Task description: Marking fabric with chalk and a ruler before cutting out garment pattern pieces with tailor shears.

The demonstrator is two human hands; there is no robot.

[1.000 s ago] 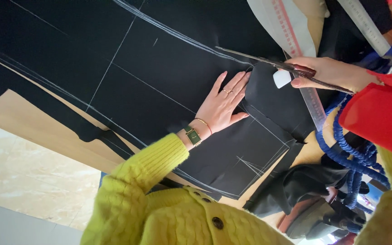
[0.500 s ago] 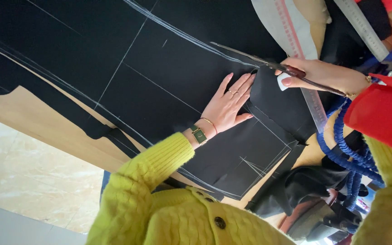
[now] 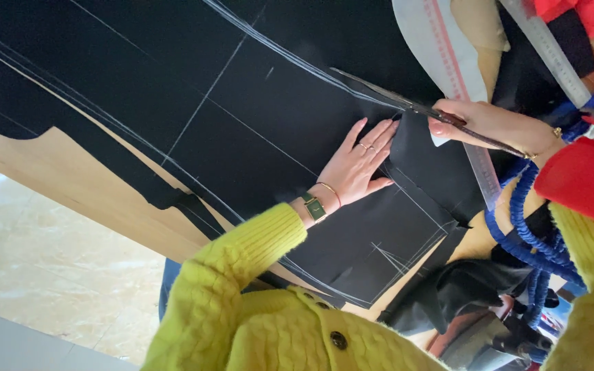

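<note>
Head view: black cloth (image 3: 242, 124) lies flat on a wooden table (image 3: 56, 178), marked with white chalk lines. Left hand (image 3: 355, 168) rests palm-down on the cloth, fingers spread and flat, gripping nothing; watch (image 3: 314, 206) and bracelet on the wrist, yellow knit sleeve (image 3: 242, 261) behind it. Right hand (image 3: 496, 127) is closed around the handles of the scissors (image 3: 407, 103); blades lie along a chalk line, tip pointing away from the hand, just above the left fingertips. Cut edge of cloth sits between both hands. Clear ruler (image 3: 448, 62) lies beside the right hand. Blue cord (image 3: 531, 240) hangs near the right wrist.
</note>
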